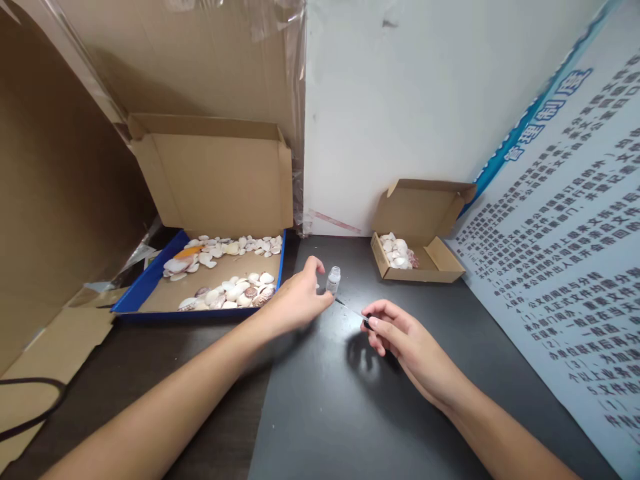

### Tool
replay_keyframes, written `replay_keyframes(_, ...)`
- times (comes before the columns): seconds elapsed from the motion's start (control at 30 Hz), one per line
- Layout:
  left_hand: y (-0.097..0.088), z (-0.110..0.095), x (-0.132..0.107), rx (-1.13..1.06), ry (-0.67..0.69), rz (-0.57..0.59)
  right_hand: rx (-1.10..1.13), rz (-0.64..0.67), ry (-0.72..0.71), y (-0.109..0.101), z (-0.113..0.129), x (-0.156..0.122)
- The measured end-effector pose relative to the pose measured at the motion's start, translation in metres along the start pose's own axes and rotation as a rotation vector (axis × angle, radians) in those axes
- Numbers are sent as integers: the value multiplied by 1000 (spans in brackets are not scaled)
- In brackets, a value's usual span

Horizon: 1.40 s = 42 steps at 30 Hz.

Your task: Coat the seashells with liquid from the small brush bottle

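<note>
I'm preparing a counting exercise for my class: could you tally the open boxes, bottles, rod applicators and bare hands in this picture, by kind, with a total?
Open boxes: 2 (blue-sided box, smaller box)
Bottles: 1 (small clear bottle)
Rod applicators: 1 (thin applicator)
Bare hands: 2 (left hand, right hand)
Total: 6

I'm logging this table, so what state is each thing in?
Bottle: uncapped, standing
Thin rod: held
Right hand: pinching the rod
Left hand: fingers apart, beside the bottle
Blue box: open, shells inside
Small box: open, shells inside
</note>
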<state>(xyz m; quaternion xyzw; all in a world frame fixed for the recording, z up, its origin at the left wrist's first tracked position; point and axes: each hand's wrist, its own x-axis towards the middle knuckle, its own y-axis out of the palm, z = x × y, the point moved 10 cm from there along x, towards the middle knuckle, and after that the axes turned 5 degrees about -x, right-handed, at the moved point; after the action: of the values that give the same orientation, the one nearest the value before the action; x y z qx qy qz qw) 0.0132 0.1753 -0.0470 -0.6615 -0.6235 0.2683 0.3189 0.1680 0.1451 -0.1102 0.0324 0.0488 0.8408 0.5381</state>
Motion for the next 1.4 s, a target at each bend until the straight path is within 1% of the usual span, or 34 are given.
replay_keyframes(0.07, 14, 6, -17, -314, -106, 186, -10, -23, -24, -2, 2, 0)
replay_keyframes(0.1, 22, 6, -27, -497, -145, 271, -27, -35, -42, -3, 3, 0)
replay_keyframes(0.13, 26, 2, -35, -659, -146, 328, -57, -51, -63, -4, 5, -1)
replay_keyframes(0.2, 33, 1, -46, -850, -176, 403, -161, -90, -129, -7, 10, -3)
replay_keyframes(0.27, 41, 3, -52, -940, -204, 455, -304, -130, -214, -9, 17, -7)
replay_keyframes(0.37, 50, 12, -53, -956, -228, 467, -482, -145, -295, -8, 23, -12)
replay_keyframes(0.47, 51, 20, -49, -974, -240, 405, -562, -146, -324, -8, 24, -13)
replay_keyframes(0.53, 51, 23, -49, -1009, -253, 383, -587, -156, -353, -9, 26, -13)
replay_keyframes(0.63, 52, 26, -51, -1057, -292, 381, -603, -145, -383, -7, 28, -11)
replay_keyframes(0.7, 52, 27, -51, -1083, -308, 385, -600, -115, -405, -3, 28, -11)
replay_keyframes(0.87, 54, 27, -50, -1073, -287, 427, -606, -55, -457, 7, 29, -14)
replay_keyframes(1.0, 53, 28, -49, -1040, -277, 423, -628, -31, -472, 9, 29, -14)
replay_keyframes(1.23, 55, 28, -49, -1039, -292, 416, -665, -49, -501, 5, 37, -17)
replay_keyframes(1.4, 56, 27, -50, -983, -297, 429, -626, -64, -556, 6, 44, -20)
